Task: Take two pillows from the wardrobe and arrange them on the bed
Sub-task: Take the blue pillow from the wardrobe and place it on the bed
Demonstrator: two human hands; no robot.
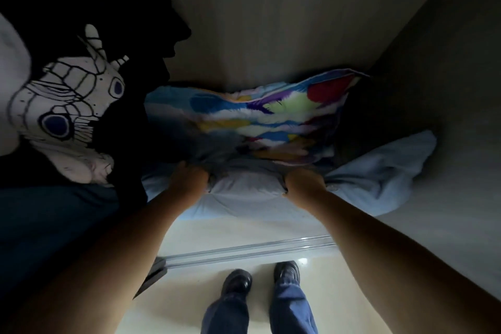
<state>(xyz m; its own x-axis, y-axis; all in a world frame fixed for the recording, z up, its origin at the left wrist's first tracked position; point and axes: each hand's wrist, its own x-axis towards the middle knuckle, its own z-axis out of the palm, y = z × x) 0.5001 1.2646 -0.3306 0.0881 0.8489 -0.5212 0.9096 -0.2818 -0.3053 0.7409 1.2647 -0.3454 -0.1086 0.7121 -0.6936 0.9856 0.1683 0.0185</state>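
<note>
**Two hands clamp the lower pillow inside the wardrobe**

Head view: A person stands at an open wardrobe (298, 22), both bare arms stretched forward into the dim compartment. The left hand (191, 179) and the right hand (305, 184) are each closed tight on the near edge of a pale blue pillow (244, 195), the fabric bunched up under the fingers. That pillow lies on the wardrobe floor with its long axis running side to side, square across the person's reach, so the two hands sit at about equal distance from it, one left and one right of its middle. Its right end trails off in a crumpled fold toward the wardrobe's right wall.

A second, feather-print pillow (260, 114) rests on top of the pale blue pillow and behind it, leaning toward the wardrobe's back panel, also lying side to side. Neither hand touches its coloured face as far as can be seen. Left of the pale blue pillow hangs a dark garment with a white moth design (65, 106), close against the left forearm. Nearer than the pillow, the sliding-door rail (244, 251) crosses the threshold, and the person's shoes (260, 276) stand on the glossy floor (189, 293) just outside it.

Judging by the grip, a straight pull toward the body would probably bring the upper pillow along.
</note>
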